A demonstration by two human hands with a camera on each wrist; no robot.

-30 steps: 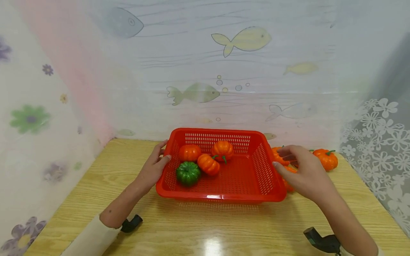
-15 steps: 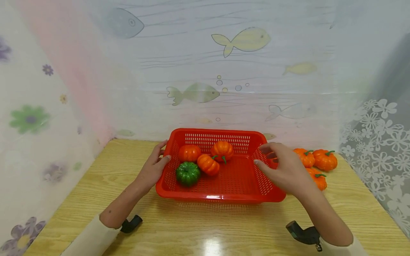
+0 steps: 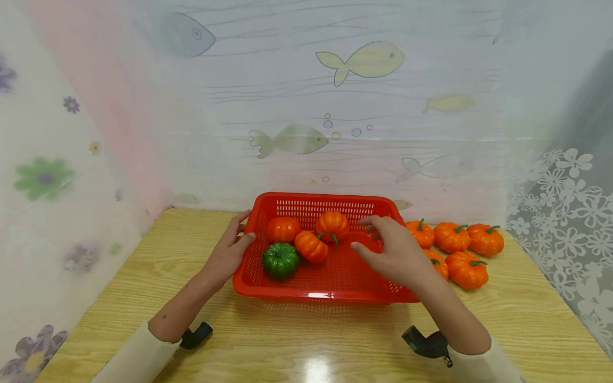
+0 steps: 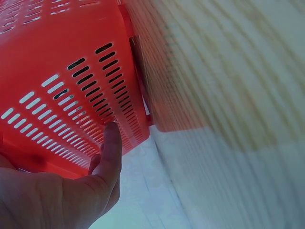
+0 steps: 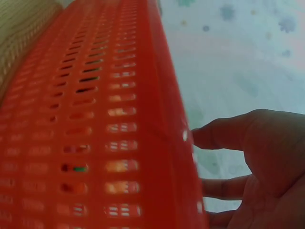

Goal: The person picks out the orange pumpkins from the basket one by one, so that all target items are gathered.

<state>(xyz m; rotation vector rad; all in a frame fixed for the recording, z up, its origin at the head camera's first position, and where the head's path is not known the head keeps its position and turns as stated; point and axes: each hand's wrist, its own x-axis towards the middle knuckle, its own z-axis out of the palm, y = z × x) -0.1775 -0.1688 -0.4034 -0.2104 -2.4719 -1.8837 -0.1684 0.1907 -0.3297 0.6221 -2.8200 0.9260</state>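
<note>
A red slotted plastic basket (image 3: 330, 295) stands on the table. Inside, toward its left, lie a green toy pumpkin (image 3: 281, 260) and three orange ones, including the middle orange pumpkin (image 3: 311, 247). My left hand (image 3: 231, 255) holds the basket's left side, thumb at the rim and fingers along the outer wall; the left wrist view shows a finger (image 4: 112, 148) against the slots. Over the basket's right part hovers my right hand (image 3: 395, 252), thumb and fingers spread apart with nothing between them. In the right wrist view that hand (image 5: 267, 157) is partly hidden behind the rim.
Several orange pumpkins sit on the wooden table (image 3: 297, 346) right of the basket, among them the front one (image 3: 466, 270) and the far-right one (image 3: 486, 239). A curtain (image 3: 287, 96) printed with fish hangs close behind the basket.
My right hand has moved left from beyond the basket's right rim to above its inside, uncovering the pumpkins at right. The left hand and the basket have stayed put.
</note>
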